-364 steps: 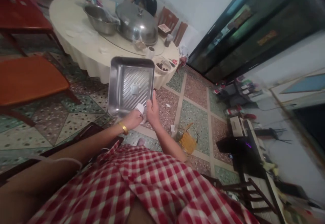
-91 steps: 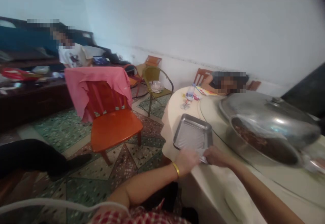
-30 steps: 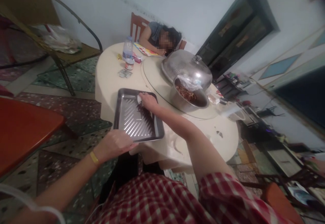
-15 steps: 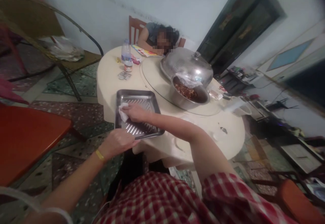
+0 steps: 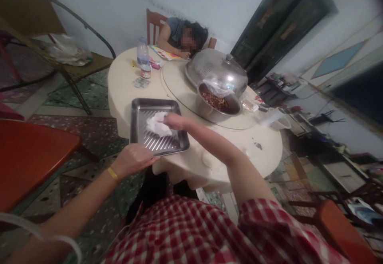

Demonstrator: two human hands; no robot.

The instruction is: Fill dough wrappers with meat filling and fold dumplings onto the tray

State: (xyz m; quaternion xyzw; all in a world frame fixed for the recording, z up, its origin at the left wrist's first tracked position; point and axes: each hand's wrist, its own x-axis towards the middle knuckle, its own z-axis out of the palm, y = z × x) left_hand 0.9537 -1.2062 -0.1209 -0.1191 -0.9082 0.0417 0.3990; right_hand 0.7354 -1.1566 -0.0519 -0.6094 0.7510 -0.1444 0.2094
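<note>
A ribbed steel tray [image 5: 139, 114] lies at the near edge of a round cream table [image 5: 191, 152]. My left hand [image 5: 133, 159], with a gold bangle on its wrist, grips the tray's near rim. My right hand [image 5: 175, 121] reaches over the tray and pinches a crumpled white tissue [image 5: 158, 124] that rests on the tray floor.
A steel bowl of reddish food [image 5: 218, 103] and a domed lid [image 5: 217, 69] stand on the table's turntable. A water bottle [image 5: 143, 53] and small jar [image 5: 146, 71] sit at the far side, where a person [image 5: 179, 36] leans on the table. An orange chair [image 5: 30, 156] is at left.
My right hand has dragged the tissue from the tray's left side toward its middle, and the tissue has spread out. My left hand stays on the tray's near rim.
</note>
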